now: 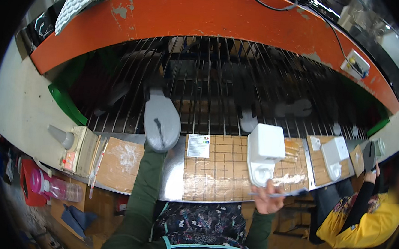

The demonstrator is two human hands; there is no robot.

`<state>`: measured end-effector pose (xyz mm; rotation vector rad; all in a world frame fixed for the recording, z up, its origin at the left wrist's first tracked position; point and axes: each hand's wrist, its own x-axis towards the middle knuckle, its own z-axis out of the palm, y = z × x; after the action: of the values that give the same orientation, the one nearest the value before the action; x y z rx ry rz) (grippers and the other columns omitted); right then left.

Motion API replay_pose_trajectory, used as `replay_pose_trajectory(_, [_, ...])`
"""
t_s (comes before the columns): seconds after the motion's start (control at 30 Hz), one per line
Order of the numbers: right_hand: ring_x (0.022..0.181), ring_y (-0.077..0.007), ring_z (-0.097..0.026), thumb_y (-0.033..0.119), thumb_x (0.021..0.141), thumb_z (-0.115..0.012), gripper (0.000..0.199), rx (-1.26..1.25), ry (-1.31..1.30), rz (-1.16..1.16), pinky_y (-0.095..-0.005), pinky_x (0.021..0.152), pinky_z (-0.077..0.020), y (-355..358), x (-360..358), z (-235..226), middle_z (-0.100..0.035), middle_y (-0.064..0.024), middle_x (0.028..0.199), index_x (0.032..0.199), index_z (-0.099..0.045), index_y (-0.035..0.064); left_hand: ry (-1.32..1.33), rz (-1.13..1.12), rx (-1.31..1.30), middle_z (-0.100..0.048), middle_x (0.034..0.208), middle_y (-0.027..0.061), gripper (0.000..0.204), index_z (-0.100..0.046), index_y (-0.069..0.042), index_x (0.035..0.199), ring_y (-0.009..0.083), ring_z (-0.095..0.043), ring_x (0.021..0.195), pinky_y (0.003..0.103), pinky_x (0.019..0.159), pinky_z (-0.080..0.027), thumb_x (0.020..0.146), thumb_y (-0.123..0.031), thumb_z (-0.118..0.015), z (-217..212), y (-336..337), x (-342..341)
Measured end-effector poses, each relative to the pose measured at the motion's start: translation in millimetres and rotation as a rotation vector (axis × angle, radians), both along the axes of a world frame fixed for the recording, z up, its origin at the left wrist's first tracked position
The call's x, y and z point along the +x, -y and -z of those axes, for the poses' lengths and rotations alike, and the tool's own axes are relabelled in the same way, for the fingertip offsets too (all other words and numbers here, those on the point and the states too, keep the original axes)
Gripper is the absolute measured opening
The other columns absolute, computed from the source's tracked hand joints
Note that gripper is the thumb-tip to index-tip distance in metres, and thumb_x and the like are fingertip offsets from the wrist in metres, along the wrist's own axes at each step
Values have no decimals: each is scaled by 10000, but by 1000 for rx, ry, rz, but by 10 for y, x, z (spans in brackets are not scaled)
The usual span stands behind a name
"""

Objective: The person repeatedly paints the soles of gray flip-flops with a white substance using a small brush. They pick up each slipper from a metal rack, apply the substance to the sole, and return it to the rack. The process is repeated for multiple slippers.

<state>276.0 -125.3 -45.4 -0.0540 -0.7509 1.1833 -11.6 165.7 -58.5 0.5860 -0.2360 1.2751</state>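
At the end of my left sleeve, a light-grey sole-shaped piece (161,122) with a dark mark down its middle is held out over the near edge of the metal rods. It covers my left hand, so the fingers do not show. My right hand (268,199) is closed around a thin brush (289,193), whose dark tip points right. Just above that hand stands a white container (266,147) with a small open cup at its front, on the tape-covered cardboard (219,177).
Beyond the bench, metal rods (202,87) run under an orange beam (193,13), with blurred grey pieces (293,108) on them. A second white container (335,155) stands right, near a person in yellow (363,224) holding a dark sole (369,156). A pink bottle (56,187) is at left.
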Motion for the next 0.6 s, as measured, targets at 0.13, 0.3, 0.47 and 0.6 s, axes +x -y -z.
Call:
replay_pose_trajectory(0.13, [680, -94, -459, 348, 972, -569, 240, 33, -92, 213, -454, 915, -324, 224, 783, 284, -517, 48, 949, 1171, -677, 268, -465, -437, -762, -591, 1288, 72, 460, -522, -119, 1327, 253, -569, 1161, 457, 952, -498, 989, -425, -463, 455, -623, 197])
replay_pose_trajectory(0.3, [683, -96, -446, 341, 991, -538, 248, -62, -160, 401, -363, 801, -298, 237, 1313, 622, -503, 36, 965, 1194, -663, 275, -166, -459, -1084, -628, 1189, 90, 312, -578, -77, 1224, 247, -600, 1086, 424, 914, -536, 938, -200, -592, 667, -1155, 737])
replay_pose_trajectory(0.47, [700, -111, -448, 352, 1010, -498, 279, -72, -83, 417, -351, 766, -291, 232, 1403, 700, -473, 34, 937, 1242, -638, 283, -195, -453, -1130, -594, 1231, 98, 359, -551, -81, 1260, 253, -567, 1132, 424, 957, -502, 939, -239, -585, 720, -1410, 1013])
replay_pose_trajectory(0.6, [708, -116, -453, 363, 1029, -450, 297, -107, -28, 424, -375, 779, -310, 234, 1414, 647, -466, 29, 932, 1249, -633, 281, -184, -409, -1114, -566, 1265, 104, 398, -530, -85, 1288, 258, -541, 1169, 425, 992, -475, 941, -271, -580, 736, -1534, 1078])
